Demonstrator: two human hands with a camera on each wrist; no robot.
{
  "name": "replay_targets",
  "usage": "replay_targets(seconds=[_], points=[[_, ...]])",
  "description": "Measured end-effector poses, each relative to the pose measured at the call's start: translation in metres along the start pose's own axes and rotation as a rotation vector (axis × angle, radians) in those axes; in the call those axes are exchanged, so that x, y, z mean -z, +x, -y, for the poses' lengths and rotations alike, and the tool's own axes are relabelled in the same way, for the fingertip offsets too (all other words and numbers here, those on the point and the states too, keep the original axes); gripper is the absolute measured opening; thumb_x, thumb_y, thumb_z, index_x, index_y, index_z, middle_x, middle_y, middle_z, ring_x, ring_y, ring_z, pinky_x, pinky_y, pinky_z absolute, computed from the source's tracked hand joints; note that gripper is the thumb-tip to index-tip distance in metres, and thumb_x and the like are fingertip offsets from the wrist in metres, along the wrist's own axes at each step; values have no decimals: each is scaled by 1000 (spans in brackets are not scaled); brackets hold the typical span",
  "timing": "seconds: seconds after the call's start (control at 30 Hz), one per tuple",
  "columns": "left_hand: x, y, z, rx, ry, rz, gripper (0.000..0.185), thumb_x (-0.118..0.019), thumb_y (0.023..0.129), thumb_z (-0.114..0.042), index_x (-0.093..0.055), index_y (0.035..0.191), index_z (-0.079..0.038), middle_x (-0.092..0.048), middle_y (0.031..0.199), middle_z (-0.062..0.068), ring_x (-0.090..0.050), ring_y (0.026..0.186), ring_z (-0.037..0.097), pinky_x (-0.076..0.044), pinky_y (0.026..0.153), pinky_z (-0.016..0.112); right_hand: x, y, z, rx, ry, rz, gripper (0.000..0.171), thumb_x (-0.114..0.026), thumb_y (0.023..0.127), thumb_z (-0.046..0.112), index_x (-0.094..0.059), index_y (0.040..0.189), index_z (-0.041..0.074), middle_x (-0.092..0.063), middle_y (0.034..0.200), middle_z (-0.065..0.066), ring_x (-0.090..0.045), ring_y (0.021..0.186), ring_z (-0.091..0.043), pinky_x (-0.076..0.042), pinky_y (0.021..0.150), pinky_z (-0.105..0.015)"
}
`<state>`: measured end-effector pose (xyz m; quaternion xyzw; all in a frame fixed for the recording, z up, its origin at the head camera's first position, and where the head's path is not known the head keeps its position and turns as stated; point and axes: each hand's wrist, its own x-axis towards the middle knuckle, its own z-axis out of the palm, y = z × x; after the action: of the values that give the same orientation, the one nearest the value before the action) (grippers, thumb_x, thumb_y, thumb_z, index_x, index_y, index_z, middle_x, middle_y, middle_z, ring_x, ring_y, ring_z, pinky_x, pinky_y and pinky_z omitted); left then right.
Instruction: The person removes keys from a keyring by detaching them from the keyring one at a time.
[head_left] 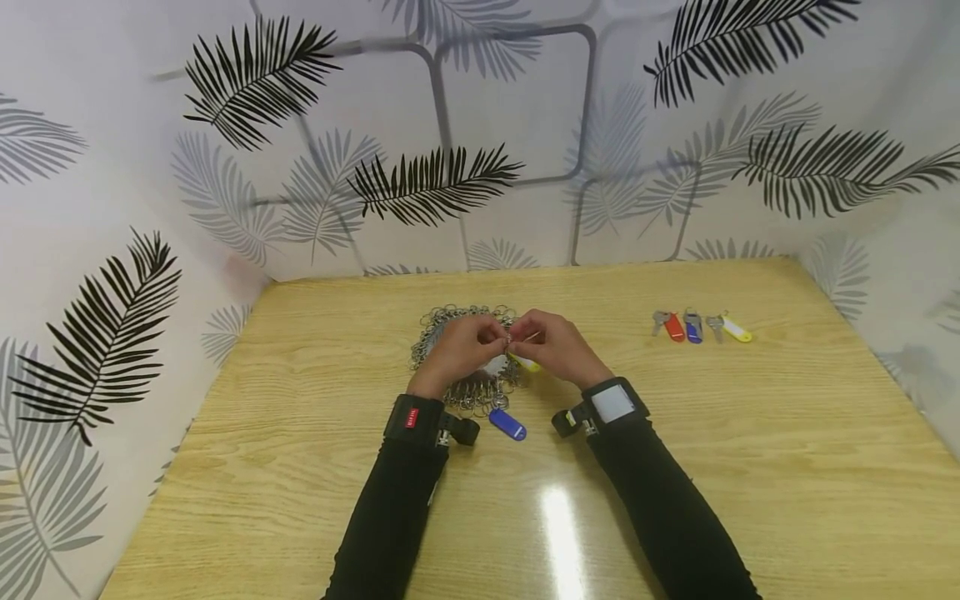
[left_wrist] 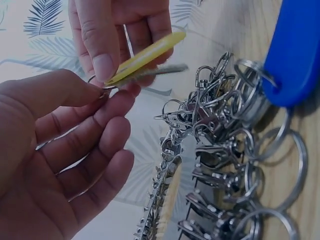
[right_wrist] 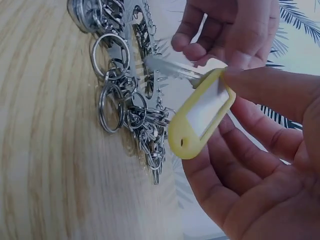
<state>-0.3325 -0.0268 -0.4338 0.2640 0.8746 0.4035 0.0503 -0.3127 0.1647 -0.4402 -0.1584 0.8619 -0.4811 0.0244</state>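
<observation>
My right hand (head_left: 558, 346) pinches the yellow tag (right_wrist: 202, 115) with its key (right_wrist: 167, 70) above the pile of key rings (head_left: 465, 358) on the worktop (head_left: 300, 467); my left hand (head_left: 457, 350) pinches a small split ring (left_wrist: 97, 85) at the tag's end. By my judgement the joining of this set is not yet complete. Three tagged keys (head_left: 701, 327) lie finished at far right, and a blue tag (head_left: 507, 424) waits near my wrists.

Tabletop recording booth: wooden table (head_left: 750, 433) inside leaf-patterned wallpaper walls (head_left: 525, 125).
</observation>
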Motion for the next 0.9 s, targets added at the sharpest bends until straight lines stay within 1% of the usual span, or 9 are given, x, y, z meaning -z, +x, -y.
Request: replay_targets(seconds=[0.17,0.3,0.47,0.57,0.7,0.8,0.9], points=[[0,-1,-1,-9,1,-30,6,-63,95,-18,-68,95,-14,-65,84,-1,-62,79,14,-50,69,32,-2,-1,0,-11,2,-34,23,-72,89,21,-64,106,8,-66,101,-8,-65,94,-24,-53,80,-37],[1,-1,0,-9,-8,-65,6,-63,95,-18,-68,95,-14,-66,82,-2,-61,79,13,-50,69,32,-6,0,-1,10,-17,-53,27,-77,84,21,-63,103,8,-65,93,-6,-63,87,-21,-50,73,-34],[2,0,-1,-21,-47,-86,7,-63,96,-18,-67,93,-14,-68,85,7,-62,80,15,-49,70,35,-9,3,-4,52,-76,-85,14,-74,87,14,-65,97,10,-67,87,-3,-64,81,-17,-51,68,-31],[3,-1,-1,-21,-70,-90,7,-62,96,-18,-67,93,-14,-69,86,9,-61,80,16,-49,70,35,-10,4,-6,68,-84,-92,8,-72,88,12,-68,95,11,-69,87,-2,-66,82,-17,-53,69,-32],[4,-2,0,-15,-89,-98,7,-61,96,-18,-67,94,-14,-68,85,7,-61,80,15,-49,70,34,-10,5,-7,100,-76,-84,7,-71,89,13,-69,95,11,-70,89,-3,-67,84,-17,-55,75,-35],[4,-2,2,-12,-129,-96,8,-60,97,-19,-66,95,-14,-68,86,11,-61,81,18,-48,70,34,-10,5,-7,124,-80,-94,7,-72,89,14,-70,94,11,-71,90,-2,-66,85,-16,-55,78,-35],[4,-2,3,3,-176,-94,9,-57,97,-19,-64,94,-14,-68,88,16,-60,78,22,-44,68,35,-11,5,-7,145,-73,-97,8,-73,88,16,-70,93,12,-71,89,0,-66,83,-14,-55,77,-33]])
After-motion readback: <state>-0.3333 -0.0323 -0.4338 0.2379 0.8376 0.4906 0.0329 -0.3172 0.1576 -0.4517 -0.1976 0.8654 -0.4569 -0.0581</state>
